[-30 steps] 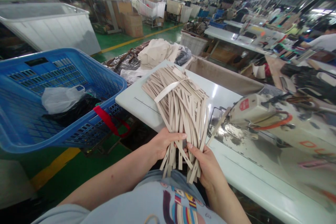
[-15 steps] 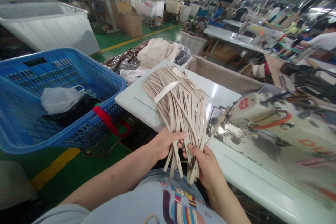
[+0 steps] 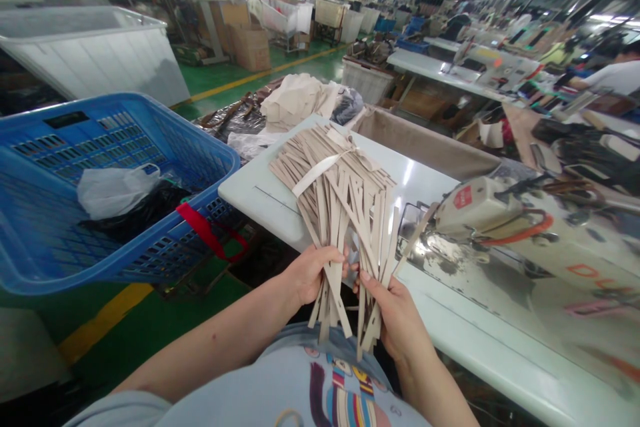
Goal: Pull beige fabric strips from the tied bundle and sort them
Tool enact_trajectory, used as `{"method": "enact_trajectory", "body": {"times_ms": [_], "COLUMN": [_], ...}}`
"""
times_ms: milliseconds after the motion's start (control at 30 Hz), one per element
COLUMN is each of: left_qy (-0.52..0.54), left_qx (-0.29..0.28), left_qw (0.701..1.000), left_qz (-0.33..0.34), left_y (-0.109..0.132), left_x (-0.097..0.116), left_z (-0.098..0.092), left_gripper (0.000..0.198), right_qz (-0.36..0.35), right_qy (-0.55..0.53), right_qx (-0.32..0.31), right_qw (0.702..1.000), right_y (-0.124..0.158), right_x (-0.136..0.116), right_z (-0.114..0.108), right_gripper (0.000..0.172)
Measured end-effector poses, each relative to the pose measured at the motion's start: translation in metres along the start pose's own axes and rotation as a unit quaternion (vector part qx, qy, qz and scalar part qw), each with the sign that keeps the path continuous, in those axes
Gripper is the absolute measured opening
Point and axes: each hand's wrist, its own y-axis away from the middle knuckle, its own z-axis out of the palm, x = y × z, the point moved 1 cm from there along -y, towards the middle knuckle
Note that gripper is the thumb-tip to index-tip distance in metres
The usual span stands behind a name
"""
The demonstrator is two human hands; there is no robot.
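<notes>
Right by the shirt (image 3: 250, 390), the near ends of the strips (image 3: 345, 200) poke down over my lap side, and I have them from both flanks: the left hand (image 3: 309, 275) closed on one bunch, thumb across the top, the right hand (image 3: 395, 310) closed on another, its thumb over the top too. Between the hands, a narrow gap, and that's the one I'm reading by.

Look at the lie of it: the strips' long axis runs away from me, forward and a touch left, near ends in the grip and overhanging the edge, far ends resting on the worktop (image 3: 260, 180). Neither of my hands is clearly nearer; each has its own side. My call: sideways parting works across that axis, a pull towards me runs along it.

Further up, a white band (image 3: 315, 175) slants over the pile; whether it goes right round, I can't tell. Off the right hand sits the sewing machine (image 3: 490, 213), a single strip (image 3: 417, 239) slanting beside it. Out left, well apart, the blue basket (image 3: 100, 273). Past the worktop's far edge, pale cloth (image 3: 297, 100) in a heap.
</notes>
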Motion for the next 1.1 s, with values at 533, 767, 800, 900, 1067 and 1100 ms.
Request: {"method": "enact_trajectory", "body": {"times_ms": [533,767,800,900,1067,1100], "left_qy": [-0.075,-0.070,-0.070,-0.075,-0.083,-0.084], "left_qx": [0.068,0.087,0.090,0.098,0.083,0.076], "left_qw": [0.995,0.994,0.993,0.992,0.993,0.993], "left_qz": [0.019,-0.002,-0.001,-0.005,0.028,0.036], "left_y": [0.006,0.003,0.003,0.002,0.005,0.006], "left_x": [-0.003,-0.004,-0.004,-0.003,-0.001,-0.001], "left_z": [0.013,0.011,0.010,0.008,0.009,0.010], "left_gripper": [0.045,0.035,0.032,0.029,0.038,0.040], "right_qz": [-0.106,-0.089,-0.092,-0.105,-0.082,-0.078], "right_qy": [0.237,0.204,0.204,0.215,0.187,0.181], "right_qx": [-0.055,-0.069,-0.065,-0.055,-0.042,-0.042], "right_qw": [0.964,0.973,0.973,0.969,0.978,0.980], "right_y": [0.005,0.007,0.007,0.005,0.005,0.006], "right_x": [-0.004,-0.002,-0.002,-0.003,-0.004,-0.004], "right_z": [0.004,0.002,0.001,-0.001,0.000,0.000], "right_gripper": [0.018,0.031,0.033,0.039,0.039,0.039]}}
